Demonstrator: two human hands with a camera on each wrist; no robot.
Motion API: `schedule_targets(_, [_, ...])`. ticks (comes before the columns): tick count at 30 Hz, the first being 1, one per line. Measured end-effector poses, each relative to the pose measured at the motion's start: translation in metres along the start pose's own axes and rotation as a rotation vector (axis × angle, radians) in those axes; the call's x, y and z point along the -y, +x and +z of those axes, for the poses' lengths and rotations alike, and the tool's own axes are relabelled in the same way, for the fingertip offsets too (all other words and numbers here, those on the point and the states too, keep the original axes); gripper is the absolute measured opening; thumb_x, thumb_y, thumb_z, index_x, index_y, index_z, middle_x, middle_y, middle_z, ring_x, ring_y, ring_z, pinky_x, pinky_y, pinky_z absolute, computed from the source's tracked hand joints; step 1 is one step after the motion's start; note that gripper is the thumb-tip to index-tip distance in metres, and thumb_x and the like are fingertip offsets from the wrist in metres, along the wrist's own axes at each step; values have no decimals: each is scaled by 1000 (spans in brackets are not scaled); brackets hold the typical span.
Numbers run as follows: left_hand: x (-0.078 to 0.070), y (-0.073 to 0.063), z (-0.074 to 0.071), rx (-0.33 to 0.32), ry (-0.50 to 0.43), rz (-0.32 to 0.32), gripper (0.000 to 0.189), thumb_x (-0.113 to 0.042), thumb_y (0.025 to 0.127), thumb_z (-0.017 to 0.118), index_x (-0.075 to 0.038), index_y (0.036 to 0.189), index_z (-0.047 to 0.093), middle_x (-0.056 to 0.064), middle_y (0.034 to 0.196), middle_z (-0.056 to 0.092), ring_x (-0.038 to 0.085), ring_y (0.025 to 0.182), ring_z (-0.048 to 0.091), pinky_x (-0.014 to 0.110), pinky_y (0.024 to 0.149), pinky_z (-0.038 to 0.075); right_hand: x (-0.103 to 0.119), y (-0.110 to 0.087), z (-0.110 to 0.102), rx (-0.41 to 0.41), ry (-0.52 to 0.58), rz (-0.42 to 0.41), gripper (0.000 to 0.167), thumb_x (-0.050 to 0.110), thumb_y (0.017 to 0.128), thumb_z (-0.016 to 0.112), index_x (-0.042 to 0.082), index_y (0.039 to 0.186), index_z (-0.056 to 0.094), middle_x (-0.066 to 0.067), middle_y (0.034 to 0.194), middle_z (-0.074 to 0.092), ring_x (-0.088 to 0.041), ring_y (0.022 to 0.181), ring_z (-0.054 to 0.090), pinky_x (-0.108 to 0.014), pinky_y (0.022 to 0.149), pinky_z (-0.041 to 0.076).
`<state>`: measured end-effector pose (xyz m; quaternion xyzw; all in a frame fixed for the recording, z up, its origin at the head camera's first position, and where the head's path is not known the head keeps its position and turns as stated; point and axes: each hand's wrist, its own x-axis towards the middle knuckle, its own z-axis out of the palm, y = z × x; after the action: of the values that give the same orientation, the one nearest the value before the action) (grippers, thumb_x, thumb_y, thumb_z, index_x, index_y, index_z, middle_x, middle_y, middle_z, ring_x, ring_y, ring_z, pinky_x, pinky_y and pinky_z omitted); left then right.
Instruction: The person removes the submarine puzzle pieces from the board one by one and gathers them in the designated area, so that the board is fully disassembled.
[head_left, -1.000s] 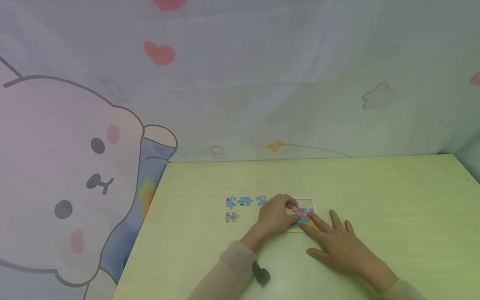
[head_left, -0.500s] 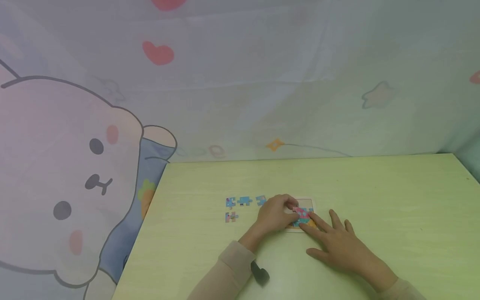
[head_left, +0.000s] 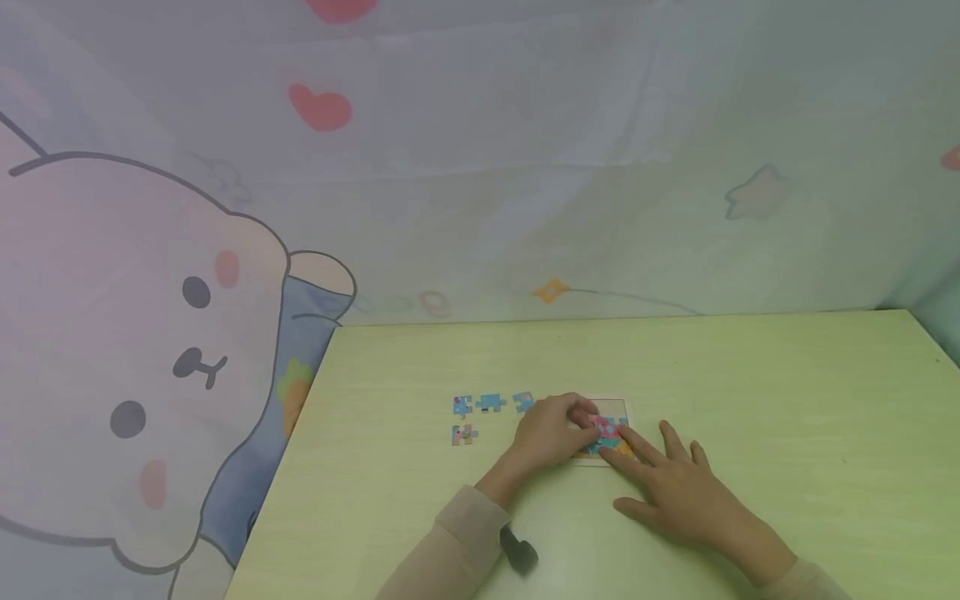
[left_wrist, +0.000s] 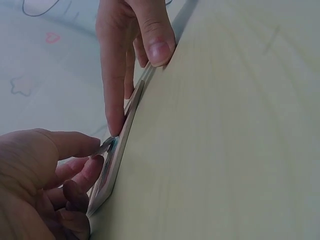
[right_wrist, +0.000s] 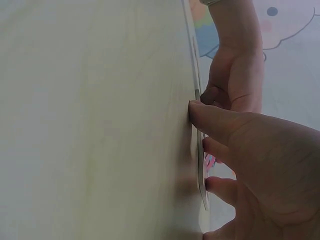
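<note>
A small jigsaw tray (head_left: 612, 407) with a pale rim lies on the table, its lower part filled with pink, teal and yellow pieces. My left hand (head_left: 550, 429) is over its left side; in the left wrist view, the thumb and a finger pinch a puzzle piece (left_wrist: 106, 146) that tilts up from the tray. From the right, my right hand (head_left: 678, 492) lies with fingers spread, two fingertips on the tray's lower right part. In the right wrist view its thumb (right_wrist: 212, 119) reaches the tray's near edge. The left hand covers the tray's left part in the head view.
Several loose puzzle pieces (head_left: 491, 403) lie left of the tray, one close behind the left hand. The light yellow-green table (head_left: 787, 392) backs onto a printed curtain (head_left: 480, 167). A dark object (head_left: 519, 552) shows beside the left sleeve.
The left fingers shift slightly with the piece, which sits a little lower over the tray than a second ago. My right hand and the loose pieces stay in place.
</note>
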<state>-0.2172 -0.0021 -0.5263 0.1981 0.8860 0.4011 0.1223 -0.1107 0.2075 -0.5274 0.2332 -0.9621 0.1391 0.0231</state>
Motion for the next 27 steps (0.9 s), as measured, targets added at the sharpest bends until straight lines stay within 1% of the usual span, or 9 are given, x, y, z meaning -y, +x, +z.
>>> schedule_targets(6, [2, -3, 0, -26, -3, 15, 26, -25, 90, 76, -22, 115, 75, -20, 86, 68, 0, 75, 60, 24, 66, 48, -1, 0, 2, 10, 1, 6, 62, 54, 97, 67, 27, 152, 55, -11, 161, 42, -68, 135, 35, -86, 88, 35])
schedule_targets(11, [4, -10, -6, -56, -13, 22, 25, -28, 92, 76, -24, 117, 74, -20, 90, 69, 1, 78, 61, 25, 65, 48, -1, 0, 2, 16, -3, 12, 62, 55, 97, 67, 27, 152, 55, -11, 160, 44, -66, 136, 35, -86, 89, 35])
schedule_targets(13, [5, -14, -11, -65, -22, 23, 25, -29, 93, 76, -25, 117, 74, -20, 92, 70, 3, 77, 61, 27, 64, 47, -2, 0, 2, 17, -6, 14, 63, 55, 97, 67, 27, 152, 55, -10, 161, 43, -66, 137, 34, -85, 90, 35])
schedule_targets(14, [5, -16, -13, -69, -26, 24, 24, -29, 93, 76, -25, 117, 74, -20, 92, 70, 4, 74, 60, 27, 62, 46, -2, 0, 2, 18, -7, 15, 63, 55, 97, 67, 27, 152, 55, -10, 161, 43, -66, 137, 34, -85, 90, 35])
schedule_targets(16, [6, -20, -18, -76, -31, 19, 24, -31, 93, 76, -26, 117, 74, -20, 93, 70, 6, 76, 59, 28, 63, 46, -2, 1, 1, 16, -8, 15, 63, 55, 97, 67, 27, 152, 55, -9, 161, 43, -66, 137, 34, -85, 90, 35])
schedule_targets(20, [10, -29, -30, -94, -20, 17, 25, -34, 94, 77, -26, 117, 74, -21, 93, 70, 6, 81, 60, 29, 67, 46, -2, 1, 1, 11, -6, 17, 62, 54, 97, 68, 26, 151, 56, -8, 161, 43, -65, 136, 35, -85, 90, 35])
schedule_targets(21, [12, -32, -33, -99, -16, 14, 25, -34, 94, 77, -26, 117, 74, -21, 93, 70, 5, 85, 60, 28, 68, 46, -2, 1, 1, 9, -7, 17, 62, 53, 96, 68, 26, 151, 56, -8, 161, 43, -65, 136, 35, -85, 90, 35])
schedule_targets(26, [25, -46, -49, -118, -23, 2, 26, -33, 93, 78, -24, 118, 74, -19, 93, 72, 9, 70, 54, 29, 59, 43, -1, 1, 0, 4, -3, 18, 62, 52, 96, 70, 25, 150, 57, -7, 161, 43, -64, 137, 36, -85, 91, 35])
schedule_targets(27, [28, -48, -52, -123, -17, -4, 27, -33, 93, 78, -23, 118, 74, -19, 94, 72, 8, 70, 54, 29, 59, 42, 0, 1, 0, 2, -1, 17, 62, 51, 95, 70, 24, 150, 58, -8, 161, 44, -64, 137, 36, -85, 91, 35])
